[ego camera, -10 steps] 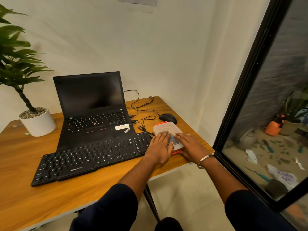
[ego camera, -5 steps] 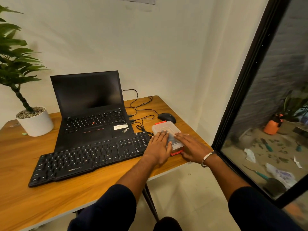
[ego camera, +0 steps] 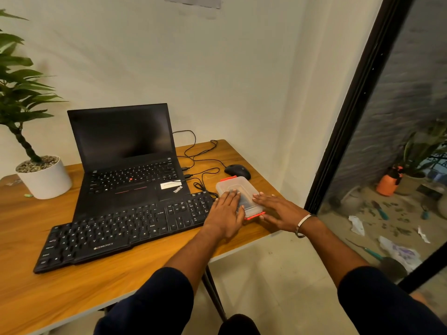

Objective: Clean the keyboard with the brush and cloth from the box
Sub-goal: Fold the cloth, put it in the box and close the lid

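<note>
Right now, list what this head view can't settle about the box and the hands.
- Box contents: the clear box has a frosted lid, and the left hand and right hand cover it; brush or cloth not identifiable.
- Near red latch: partly hidden by the hands, so its state is unclear.
- Keyboard dirt: too small.

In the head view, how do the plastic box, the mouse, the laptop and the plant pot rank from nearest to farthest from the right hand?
From the right hand:
1. Plastic box, under its fingertips.
2. Mouse, just behind the box.
3. Laptop, to the left, behind the keyboard.
4. Plant pot, at the far left of the table.
</note>
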